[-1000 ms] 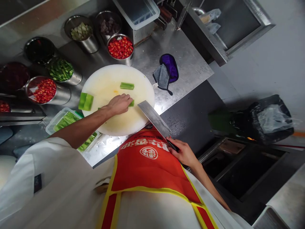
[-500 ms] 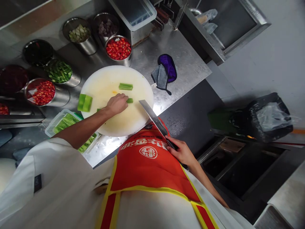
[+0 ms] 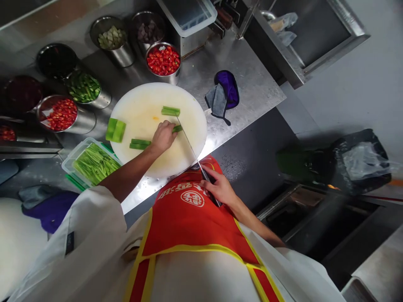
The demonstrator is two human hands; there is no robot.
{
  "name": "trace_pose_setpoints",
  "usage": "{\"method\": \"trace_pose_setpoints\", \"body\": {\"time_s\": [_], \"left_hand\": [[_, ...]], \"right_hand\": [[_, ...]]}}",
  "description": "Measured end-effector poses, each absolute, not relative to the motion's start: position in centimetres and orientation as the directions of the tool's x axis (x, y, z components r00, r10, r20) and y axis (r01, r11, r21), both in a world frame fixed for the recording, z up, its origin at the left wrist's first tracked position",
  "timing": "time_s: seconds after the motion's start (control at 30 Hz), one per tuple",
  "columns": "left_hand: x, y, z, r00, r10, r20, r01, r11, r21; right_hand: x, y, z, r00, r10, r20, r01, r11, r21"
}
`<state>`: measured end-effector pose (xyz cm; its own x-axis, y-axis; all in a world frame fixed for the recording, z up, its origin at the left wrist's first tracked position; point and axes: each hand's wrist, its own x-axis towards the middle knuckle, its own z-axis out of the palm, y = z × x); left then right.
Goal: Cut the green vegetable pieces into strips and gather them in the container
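Near the middle of the round white cutting board (image 3: 147, 94), my left hand (image 3: 164, 136) presses down with curled fingers on a green stalk piece (image 3: 178, 128), like celery; one end sticks out to the right. My right hand (image 3: 218, 184) grips the black handle of a kitchen knife (image 3: 190, 146). Its blade, seen nearly edge-on, lies just beside or over the protruding end; whether it touches I cannot tell. Another green piece (image 3: 170, 110) rests near the blade tip. Two stalk lengths (image 3: 140, 144) lie beside my left wrist, and wider light-green blocks (image 3: 115, 130) sit at the board's left edge.
A clear tub (image 3: 94, 163) of green strips stands left of the board. Behind are steel cups with red chillies (image 3: 163, 61), green pieces (image 3: 84, 87) and chopped red pepper (image 3: 63, 114). A purple and grey cloth (image 3: 225, 95) lies right, near the steel counter's (image 3: 258, 90) edge.
The knife has moved left and swung from a flat tilt to nearly edge-on, reaching the stalk piece. My left hand stays on the piece, which now sits at a slant. The view has shifted slightly.
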<state>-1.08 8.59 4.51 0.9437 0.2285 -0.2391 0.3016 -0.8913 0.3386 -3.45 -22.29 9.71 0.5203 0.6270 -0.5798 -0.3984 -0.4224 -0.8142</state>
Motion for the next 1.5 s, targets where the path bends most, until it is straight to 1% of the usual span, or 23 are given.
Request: {"method": "trace_pose_setpoints", "body": {"time_s": [0.17, 0.27, 0.33, 0.5, 0.57, 0.63, 0.83, 1.0, 1.07, 1.13, 1.2, 1.27, 1.3, 1.37, 1.43, 1.5], "left_hand": [[-1.7, 8.9, 4.3, 0.948, 0.225, -0.226, 0.297, -0.882, 0.367], [-1.8, 9.3, 4.1, 0.951, 0.195, -0.240, 0.274, -0.892, 0.359], [-1.6, 9.7, 4.1, 0.954, 0.168, -0.247, 0.251, -0.900, 0.357], [-0.6, 11.6, 4.4, 0.962, 0.083, -0.261, 0.166, -0.935, 0.314], [-0.4, 12.1, 4.6, 0.961, 0.064, -0.268, 0.151, -0.937, 0.316], [-0.3, 12.2, 4.5, 0.960, 0.077, -0.268, 0.166, -0.930, 0.327], [0.0, 10.9, 3.8, 0.950, 0.198, -0.240, 0.278, -0.887, 0.370], [0.0, 9.7, 4.2, 0.941, 0.283, -0.184, 0.334, -0.864, 0.377], [-1.1, 9.7, 4.9, 0.928, 0.340, -0.152, 0.372, -0.845, 0.384], [-3.2, 10.2, 5.9, 0.875, 0.457, -0.160, 0.483, -0.799, 0.357], [-5.9, 11.0, 6.7, 0.751, 0.614, -0.242, 0.660, -0.702, 0.267], [-8.5, 11.7, 7.2, 0.646, 0.692, -0.323, 0.760, -0.626, 0.178], [-9.5, 11.8, 7.3, 0.610, 0.713, -0.345, 0.786, -0.600, 0.149], [-10.5, 11.5, 7.1, 0.591, 0.741, -0.319, 0.800, -0.587, 0.122], [-10.2, 10.5, 6.8, 0.613, 0.743, -0.268, 0.787, -0.605, 0.122], [-9.2, 9.1, 6.5, 0.655, 0.715, -0.246, 0.754, -0.642, 0.141]], "right_hand": [[-3.9, -22.7, 9.8, 0.546, 0.625, -0.558, -0.301, -0.476, -0.827], [-4.1, -22.7, 10.0, 0.545, 0.626, -0.558, -0.302, -0.474, -0.827], [-4.1, -22.8, 10.1, 0.534, 0.622, -0.573, -0.351, -0.453, -0.819], [-4.1, -23.4, 10.5, 0.471, 0.612, -0.635, -0.541, -0.369, -0.756], [-4.0, -23.6, 10.8, 0.486, 0.585, -0.649, -0.580, -0.340, -0.741], [-3.8, -23.7, 11.0, 0.504, 0.563, -0.656, -0.599, -0.320, -0.734], [-3.0, -24.2, 10.7, 0.555, 0.507, -0.660, -0.616, -0.282, -0.735], [-1.5, -24.5, 10.1, 0.553, 0.519, -0.652, -0.597, -0.299, -0.744], [-0.7, -24.6, 10.0, 0.544, 0.530, -0.651, -0.577, -0.327, -0.749], [0.3, -24.8, 9.8, 0.529, 0.551, -0.646, -0.563, -0.342, -0.752], [1.3, -25.0, 9.7, 0.518, 0.569, -0.638, -0.556, -0.343, -0.757], [2.3, -25.1, 9.5, 0.503, 0.577, -0.643, -0.545, -0.365, -0.755], [2.9, -25.2, 9.4, 0.489, 0.579, -0.653, -0.535, -0.392, -0.748], [4.0, -25.3, 9.3, 0.450, 0.582, -0.678, -0.471, -0.490, -0.734], [4.9, -25.4, 9.5, 0.476, 0.578, -0.662, -0.294, -0.605, -0.740], [5.6, -25.6, 10.0, 0.549, 0.600, -0.582, -0.049, -0.672, -0.739]]}}
